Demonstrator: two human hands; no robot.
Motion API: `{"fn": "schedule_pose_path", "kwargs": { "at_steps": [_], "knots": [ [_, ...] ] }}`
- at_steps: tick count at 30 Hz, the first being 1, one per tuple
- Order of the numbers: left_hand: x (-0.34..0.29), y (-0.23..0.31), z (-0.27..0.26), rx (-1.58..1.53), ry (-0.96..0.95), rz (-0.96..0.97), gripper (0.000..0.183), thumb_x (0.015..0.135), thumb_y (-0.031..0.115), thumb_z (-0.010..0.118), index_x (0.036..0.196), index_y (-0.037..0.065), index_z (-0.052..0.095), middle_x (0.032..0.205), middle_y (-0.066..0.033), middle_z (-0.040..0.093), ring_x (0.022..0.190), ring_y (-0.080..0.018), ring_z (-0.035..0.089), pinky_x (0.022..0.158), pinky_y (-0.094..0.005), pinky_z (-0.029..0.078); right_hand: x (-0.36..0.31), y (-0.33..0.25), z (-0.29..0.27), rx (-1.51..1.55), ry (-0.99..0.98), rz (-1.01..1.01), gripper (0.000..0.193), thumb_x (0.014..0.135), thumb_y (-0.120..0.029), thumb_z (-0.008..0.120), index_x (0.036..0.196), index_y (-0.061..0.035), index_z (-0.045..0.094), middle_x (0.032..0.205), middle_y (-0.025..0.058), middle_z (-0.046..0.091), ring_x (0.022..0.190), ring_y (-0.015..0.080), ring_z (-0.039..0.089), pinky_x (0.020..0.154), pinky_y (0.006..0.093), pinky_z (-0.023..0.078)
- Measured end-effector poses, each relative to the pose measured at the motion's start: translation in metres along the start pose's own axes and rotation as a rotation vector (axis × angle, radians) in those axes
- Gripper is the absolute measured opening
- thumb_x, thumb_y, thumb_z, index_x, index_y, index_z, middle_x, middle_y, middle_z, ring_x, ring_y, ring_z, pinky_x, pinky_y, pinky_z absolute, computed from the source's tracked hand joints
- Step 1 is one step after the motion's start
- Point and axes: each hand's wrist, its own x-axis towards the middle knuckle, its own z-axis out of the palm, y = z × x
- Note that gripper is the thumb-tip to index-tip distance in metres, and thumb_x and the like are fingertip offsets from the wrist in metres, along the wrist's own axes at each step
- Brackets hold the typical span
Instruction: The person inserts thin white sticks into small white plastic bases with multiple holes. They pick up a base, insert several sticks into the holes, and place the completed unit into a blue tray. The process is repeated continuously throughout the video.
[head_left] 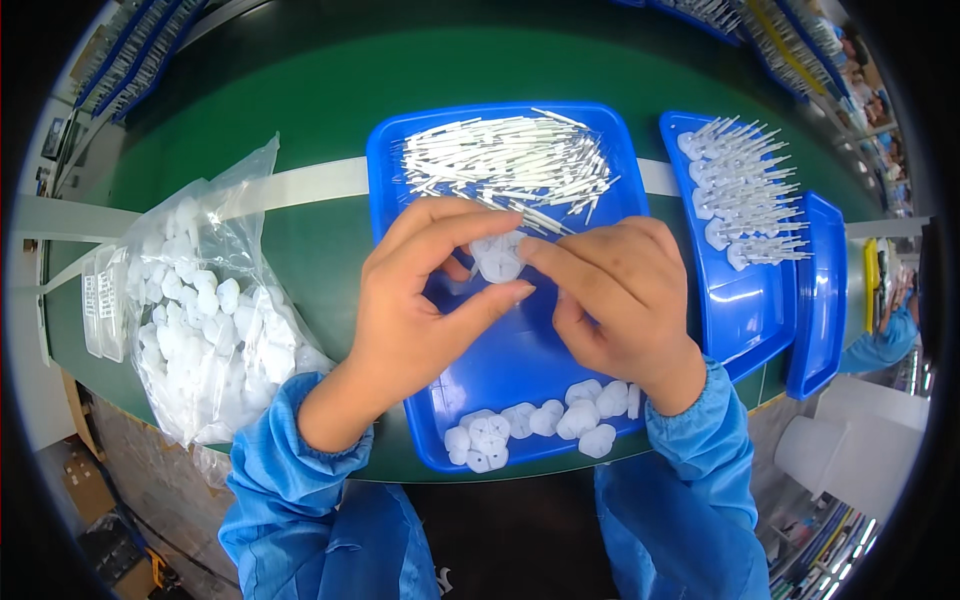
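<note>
Over the middle of a blue tray (500, 350), my left hand (420, 290) pinches a white, translucent lobed plastic piece (498, 257) between thumb and fingers. My right hand (625, 300) is closed, its index fingertip pressed against the right side of that piece. Whatever its curled fingers hold is hidden. Just beyond both hands, a heap of thin white rods with dark metallic ends (505, 155) fills the far part of the tray. Several more lobed pieces (545, 420) lie along the tray's near edge.
At left, a clear plastic bag (220, 320) full of the same white pieces rests on the green table (300, 65). To the right, a second blue tray (740, 310) carries rows of pieces with rods standing in them (745, 190); another blue tray (820, 300) adjoins it.
</note>
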Motion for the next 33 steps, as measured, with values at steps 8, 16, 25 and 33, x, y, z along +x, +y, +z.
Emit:
{"fn": "schedule_pose_path", "kwargs": {
  "at_steps": [8, 16, 25, 33],
  "knots": [
    [-0.001, 0.001, 0.003, -0.105, -0.035, -0.066, 0.07, 0.083, -0.001, 0.092, 0.149, 0.011, 0.073, 0.136, -0.0095, 0.077, 0.113, -0.0212, 0.073, 0.083, -0.0313, 0.059, 0.0, 0.001, 0.003, 0.093, 0.013, 0.08, 0.059, 0.071, 0.001, 0.075, 0.127, -0.0148, 0.084, 0.107, 0.0029, 0.078, 0.092, 0.0237, 0.074, 0.086, 0.0391, 0.054],
    [0.001, -0.001, -0.003, -0.177, -0.013, -0.059, 0.038, 0.098, 0.001, 0.082, 0.136, 0.002, 0.079, 0.139, -0.0121, 0.072, 0.109, -0.0139, 0.07, 0.082, -0.0243, 0.058, -0.019, -0.003, -0.021, 0.163, -0.083, 0.067, 0.039, 0.07, 0.0, 0.076, 0.106, -0.0131, 0.085, 0.107, 0.0022, 0.078, 0.091, 0.0239, 0.074, 0.085, 0.0393, 0.054],
    [-0.003, 0.003, -0.002, -0.438, 0.104, -0.253, 0.027, 0.106, 0.006, 0.078, 0.132, 0.0, 0.081, 0.117, -0.0072, 0.071, 0.09, -0.0101, 0.068, 0.079, -0.0236, 0.056, 0.011, -0.007, 0.012, -0.228, -0.265, 0.07, 0.022, 0.079, -0.003, 0.08, 0.1, -0.0085, 0.079, 0.096, 0.0059, 0.076, 0.092, 0.0254, 0.076, 0.084, 0.0376, 0.057],
    [0.0, 0.0, 0.004, -0.125, 0.002, -0.086, 0.072, 0.087, -0.017, 0.059, 0.152, 0.013, 0.073, 0.136, -0.0098, 0.06, 0.114, -0.0149, 0.063, 0.082, -0.0239, 0.054, 0.017, -0.004, 0.003, 0.408, -0.006, 0.341, 0.022, 0.084, 0.001, 0.084, 0.105, -0.004, 0.08, 0.096, 0.0077, 0.076, 0.076, 0.02, 0.07, 0.07, 0.0343, 0.057]
  ]
}}
